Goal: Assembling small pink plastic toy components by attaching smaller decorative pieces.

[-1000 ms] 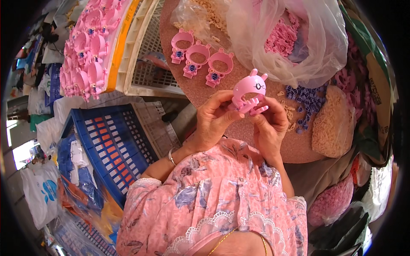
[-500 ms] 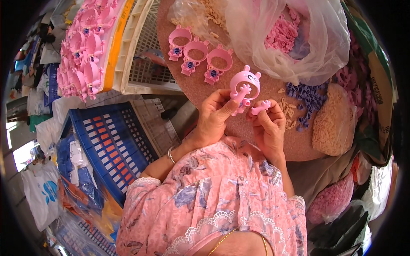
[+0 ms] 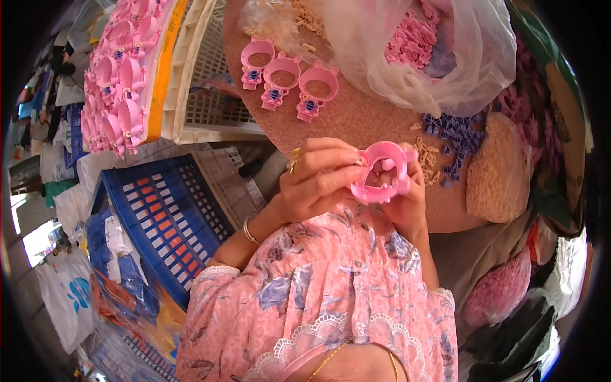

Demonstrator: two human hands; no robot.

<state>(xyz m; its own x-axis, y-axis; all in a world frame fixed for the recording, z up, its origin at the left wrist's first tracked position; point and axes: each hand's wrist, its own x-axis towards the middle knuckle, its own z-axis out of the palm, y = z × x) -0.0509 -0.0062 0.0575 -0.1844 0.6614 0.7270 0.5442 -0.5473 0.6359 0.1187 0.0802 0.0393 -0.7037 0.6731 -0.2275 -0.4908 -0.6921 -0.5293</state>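
Observation:
Both hands hold one pink plastic toy shell (image 3: 382,173), a rounded piece with small ears and a hollow inside facing up. My left hand (image 3: 315,178) grips its left side with fingers curled over the rim. My right hand (image 3: 404,200) cups it from below and the right, thumb at the edge. The piece hangs over the near edge of a round brown board (image 3: 356,118). On that board lie three finished pink toy pieces (image 3: 286,76) in a row.
A clear bag of pink parts (image 3: 426,44), a pile of blue small parts (image 3: 458,137) and tan parts (image 3: 499,169) lie on the board. A white crate (image 3: 203,95) and a tray of pink pieces (image 3: 121,76) stand left; a blue crate (image 3: 165,216) sits below.
The pink shell has been turned over: its face showed before, now its hollow inside faces up. A small pink part that my right hand held apart is now at the shell.

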